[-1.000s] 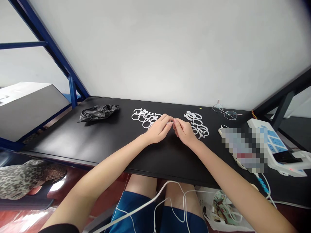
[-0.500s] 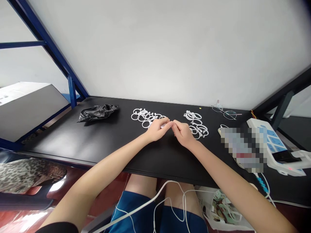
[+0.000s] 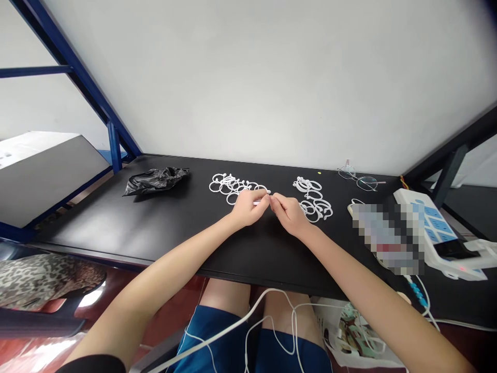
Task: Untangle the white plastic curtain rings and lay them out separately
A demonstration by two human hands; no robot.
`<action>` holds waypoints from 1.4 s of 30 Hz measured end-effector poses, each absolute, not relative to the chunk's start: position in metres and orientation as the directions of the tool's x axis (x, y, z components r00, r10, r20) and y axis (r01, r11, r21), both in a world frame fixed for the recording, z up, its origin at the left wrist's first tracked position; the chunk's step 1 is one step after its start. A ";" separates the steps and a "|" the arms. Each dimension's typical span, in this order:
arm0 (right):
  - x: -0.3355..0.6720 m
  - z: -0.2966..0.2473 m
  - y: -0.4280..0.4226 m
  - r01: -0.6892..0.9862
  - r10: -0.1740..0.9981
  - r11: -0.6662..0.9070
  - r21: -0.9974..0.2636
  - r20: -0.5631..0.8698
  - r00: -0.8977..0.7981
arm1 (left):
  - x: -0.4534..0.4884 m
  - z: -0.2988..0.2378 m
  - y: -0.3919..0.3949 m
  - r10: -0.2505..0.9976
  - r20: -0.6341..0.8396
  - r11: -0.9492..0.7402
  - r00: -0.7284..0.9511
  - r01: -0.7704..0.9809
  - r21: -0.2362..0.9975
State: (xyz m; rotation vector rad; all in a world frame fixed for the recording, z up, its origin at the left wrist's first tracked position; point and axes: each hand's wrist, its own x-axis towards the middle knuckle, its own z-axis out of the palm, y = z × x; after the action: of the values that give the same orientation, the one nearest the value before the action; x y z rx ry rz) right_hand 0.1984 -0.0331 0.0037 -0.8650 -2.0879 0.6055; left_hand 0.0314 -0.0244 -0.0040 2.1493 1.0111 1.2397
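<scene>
My left hand (image 3: 248,208) and my right hand (image 3: 287,212) meet at the middle of the black table (image 3: 163,228), fingertips pinched together on a small white plastic ring (image 3: 261,202) that is mostly hidden by the fingers. Just behind my left hand lies a spread of several white rings (image 3: 229,185). A second group of white rings (image 3: 315,199) lies behind and to the right of my right hand.
A crumpled black plastic bag (image 3: 155,178) lies at the back left. Wire-framed glasses (image 3: 361,180) rest near the wall at the right. A white power strip (image 3: 438,233) and a cable sit at the right edge. Blue steel frame bars (image 3: 112,140) rise at the left.
Both hands have drifted slightly to the left and away from me, staying pinched together on the ring. Nothing else on the table has moved.
</scene>
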 end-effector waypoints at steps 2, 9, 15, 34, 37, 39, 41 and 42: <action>0.198 0.005 -0.034 0.375 0.745 0.655 -0.656 0.480 -0.463 | 0.031 -0.004 -0.025 0.774 0.547 -0.633 0.319 0.386 0.671; 0.197 0.005 -0.037 0.386 0.738 0.669 -0.635 0.500 -0.454 | 0.032 -0.004 -0.026 0.733 0.608 -0.676 0.304 0.426 0.602; 0.197 0.004 -0.037 0.389 0.734 0.674 -0.628 0.507 -0.452 | 0.032 -0.002 -0.027 0.714 0.626 -0.694 0.314 0.438 0.572; 0.196 0.005 -0.038 0.390 0.742 0.663 -0.638 0.496 -0.450 | 0.032 0.001 -0.028 0.721 0.617 -0.685 0.317 0.460 0.565; 0.196 0.005 -0.038 0.385 0.737 0.668 -0.636 0.499 -0.456 | 0.032 0.001 -0.029 0.718 0.624 -0.686 0.308 0.462 0.562; 0.195 0.006 -0.038 0.382 0.736 0.669 -0.638 0.497 -0.460 | 0.032 0.001 -0.029 0.717 0.626 -0.687 0.306 0.465 0.559; 0.195 0.005 -0.038 0.380 0.736 0.669 -0.639 0.496 -0.461 | 0.032 0.001 -0.029 0.713 0.631 -0.690 0.306 0.468 0.553; 0.195 0.005 -0.038 0.381 0.736 0.669 -0.639 0.496 -0.460 | 0.032 0.001 -0.029 0.711 0.634 -0.692 0.306 0.469 0.550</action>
State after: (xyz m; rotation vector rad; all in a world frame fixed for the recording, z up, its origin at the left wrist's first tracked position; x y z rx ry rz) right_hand 0.1955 -0.0381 0.0053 -0.8595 -2.0908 0.5727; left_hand 0.0324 -0.0289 0.0008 2.3136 1.0738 1.3313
